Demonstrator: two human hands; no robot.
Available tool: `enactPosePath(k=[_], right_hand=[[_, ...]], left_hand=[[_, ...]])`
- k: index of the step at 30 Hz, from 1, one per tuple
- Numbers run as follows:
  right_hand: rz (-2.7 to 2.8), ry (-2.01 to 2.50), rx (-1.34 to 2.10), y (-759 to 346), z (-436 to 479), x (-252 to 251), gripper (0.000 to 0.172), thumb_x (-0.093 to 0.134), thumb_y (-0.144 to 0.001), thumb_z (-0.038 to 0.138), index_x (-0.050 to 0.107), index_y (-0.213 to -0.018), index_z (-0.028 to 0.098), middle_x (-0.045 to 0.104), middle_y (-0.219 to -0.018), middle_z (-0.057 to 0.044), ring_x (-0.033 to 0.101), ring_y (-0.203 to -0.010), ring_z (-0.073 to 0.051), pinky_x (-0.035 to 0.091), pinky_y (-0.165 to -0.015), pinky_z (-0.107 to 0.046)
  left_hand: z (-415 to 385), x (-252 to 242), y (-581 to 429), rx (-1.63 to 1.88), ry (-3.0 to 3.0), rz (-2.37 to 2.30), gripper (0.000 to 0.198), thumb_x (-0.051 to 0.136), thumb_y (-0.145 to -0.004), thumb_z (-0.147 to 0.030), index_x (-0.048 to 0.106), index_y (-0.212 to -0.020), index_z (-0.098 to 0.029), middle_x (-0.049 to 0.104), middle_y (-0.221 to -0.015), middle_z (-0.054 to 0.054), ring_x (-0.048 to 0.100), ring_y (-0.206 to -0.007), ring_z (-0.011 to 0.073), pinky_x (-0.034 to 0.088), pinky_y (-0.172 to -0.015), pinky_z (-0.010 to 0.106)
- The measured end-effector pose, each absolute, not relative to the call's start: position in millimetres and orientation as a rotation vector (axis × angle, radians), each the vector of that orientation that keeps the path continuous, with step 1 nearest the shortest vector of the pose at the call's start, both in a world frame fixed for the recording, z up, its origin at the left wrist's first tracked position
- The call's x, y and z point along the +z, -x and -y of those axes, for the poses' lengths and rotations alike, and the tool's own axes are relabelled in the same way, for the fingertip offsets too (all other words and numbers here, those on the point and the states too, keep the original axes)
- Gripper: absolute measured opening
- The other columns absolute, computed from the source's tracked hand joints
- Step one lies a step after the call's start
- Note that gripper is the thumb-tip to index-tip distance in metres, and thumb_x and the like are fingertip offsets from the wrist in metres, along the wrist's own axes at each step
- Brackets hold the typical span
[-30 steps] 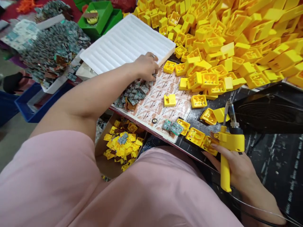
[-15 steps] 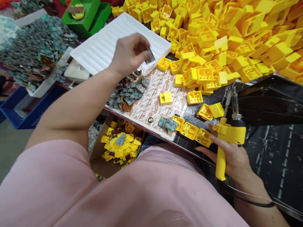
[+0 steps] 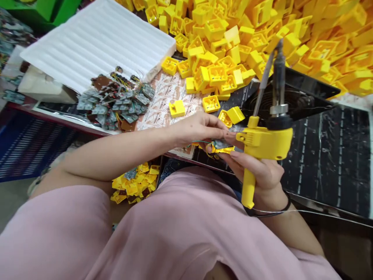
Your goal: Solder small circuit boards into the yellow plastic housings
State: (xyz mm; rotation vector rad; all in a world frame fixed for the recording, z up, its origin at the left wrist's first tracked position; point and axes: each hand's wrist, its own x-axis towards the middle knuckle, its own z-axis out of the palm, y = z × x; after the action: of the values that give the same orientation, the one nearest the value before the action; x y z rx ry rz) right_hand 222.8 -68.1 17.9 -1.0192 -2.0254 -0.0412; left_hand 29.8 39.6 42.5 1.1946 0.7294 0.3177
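Thin green circuit board (image 3: 220, 144) pinched narrowly by left hand (image 3: 198, 130) fingers (image 3: 212, 124) | light, fragile, best held by edges | yellow soldering gun (image 3: 265, 142) gripped by right hand (image 3: 259, 173), just beside board

Loose pink short-sleeved top (image 3: 58, 233)

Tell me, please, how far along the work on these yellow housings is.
Early, it seems. Done: a lower pile of yellow housings holds circuit boards. In hand: the left hand and right hand, which also grips a yellow soldering gun, hold a housing with a wired board. Left: a huge heap of empty housings and a pile of wired boards.
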Motion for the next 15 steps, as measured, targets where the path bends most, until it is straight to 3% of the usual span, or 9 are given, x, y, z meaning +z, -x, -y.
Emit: enactPosePath(k=[4, 6, 8, 10, 12, 15], right_hand=[[1.809, 1.049, -0.11, -226, 70, 17, 0.049, 0.078, -0.079, 0.006, 0.062, -0.12, 0.028, 0.076, -0.103, 0.0, 0.076, -0.086, -0.02, 0.065, -0.083, -0.037], [1.675, 1.044, -0.066, -227, 71, 16, 0.054, 0.081, -0.076, 0.006, 0.061, -0.122, 0.026, 0.075, -0.1, 0.001, 0.076, -0.084, -0.019, 0.065, -0.081, -0.035], [1.618, 1.028, 0.003, -226, 72, 14, 0.056, 0.081, -0.075, 0.005, 0.061, -0.124, 0.025, 0.075, -0.099, 0.0, 0.076, -0.086, -0.019, 0.065, -0.081, -0.035], [1.642, 1.022, 0.058, -223, 73, 12, 0.056, 0.08, -0.075, 0.003, 0.06, -0.124, 0.024, 0.075, -0.099, 0.0, 0.075, -0.087, -0.019, 0.065, -0.082, -0.035], [1.647, 1.019, 0.067, -218, 74, 9, 0.057, 0.08, -0.075, 0.003, 0.061, -0.124, 0.024, 0.075, -0.097, 0.001, 0.075, -0.086, -0.018, 0.065, -0.084, -0.035], [1.63, 1.035, 0.042, -210, 75, 5, 0.057, 0.081, -0.076, 0.007, 0.06, -0.125, 0.027, 0.075, -0.098, 0.002, 0.075, -0.082, -0.018, 0.065, -0.082, -0.034]], left_hand=[[-27, 34, -25, 0.331, -0.96, -0.699, 0.033, 0.078, -0.082, -0.046, 0.079, -0.097, -0.016, 0.079, -0.085, 0.01, 0.073, -0.065, 0.0172, 0.059, -0.063, 0.029], [-23, 36, -16, 0.458, -1.056, -0.7, 0.041, 0.082, -0.078, -0.048, 0.079, -0.106, -0.018, 0.08, -0.106, 0.013, 0.077, -0.092, 0.0225, 0.062, -0.081, 0.032], [-17, 40, -11, 0.578, -1.219, -0.702, 0.043, 0.082, -0.079, -0.05, 0.079, -0.11, -0.021, 0.075, -0.124, 0.011, 0.071, -0.118, 0.0248, 0.057, -0.101, 0.036], [-9, 43, -14, 0.659, -1.336, -0.718, 0.04, 0.078, -0.083, -0.052, 0.079, -0.11, -0.022, 0.073, -0.129, 0.008, 0.064, -0.129, 0.0242, 0.049, -0.113, 0.038], [-1, 44, -24, 0.756, -1.319, -0.741, 0.038, 0.078, -0.083, -0.052, 0.079, -0.106, -0.022, 0.076, -0.122, 0.007, 0.067, -0.125, 0.0231, 0.049, -0.113, 0.037], [7, 39, -42, 0.832, -1.101, -0.753, 0.036, 0.078, -0.081, -0.054, 0.077, -0.096, -0.021, 0.08, -0.101, 0.005, 0.075, -0.105, 0.022, 0.059, -0.097, 0.037]])
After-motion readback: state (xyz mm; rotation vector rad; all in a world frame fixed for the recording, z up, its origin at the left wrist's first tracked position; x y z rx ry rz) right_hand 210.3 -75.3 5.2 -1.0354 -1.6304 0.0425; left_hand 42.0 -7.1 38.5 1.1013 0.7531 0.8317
